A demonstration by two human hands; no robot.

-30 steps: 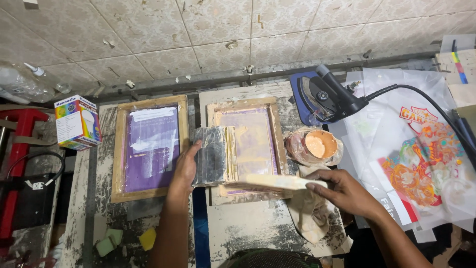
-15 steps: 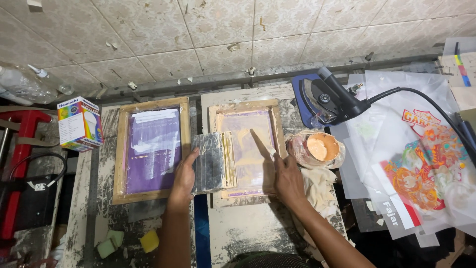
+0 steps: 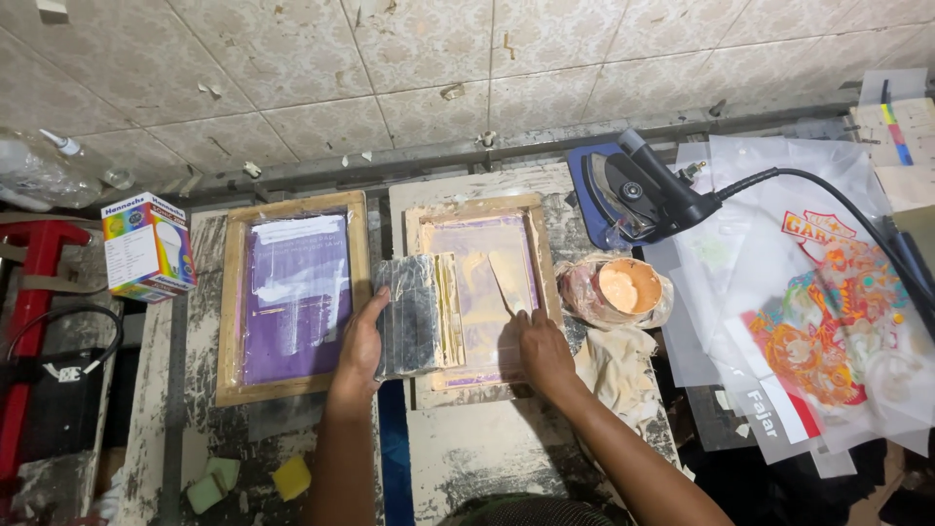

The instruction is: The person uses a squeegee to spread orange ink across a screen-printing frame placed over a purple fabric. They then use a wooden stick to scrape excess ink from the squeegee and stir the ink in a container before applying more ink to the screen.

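- The right hand closes its fingers on the lower end of a narrow squeegee blade, which lies on the mesh of the wooden screen-printing frame.
- From that grip the blade's long axis runs up and slightly left, away from the person, across the purple mesh.
- The left hand lies flat with spread fingers against the left edge of a grey, ink-smeared pad; it seems to press rather than pinch.
- That pad sits just left of the right-hand grip, overlapping the frame's left rail.
- The right hand is nearer the blade.
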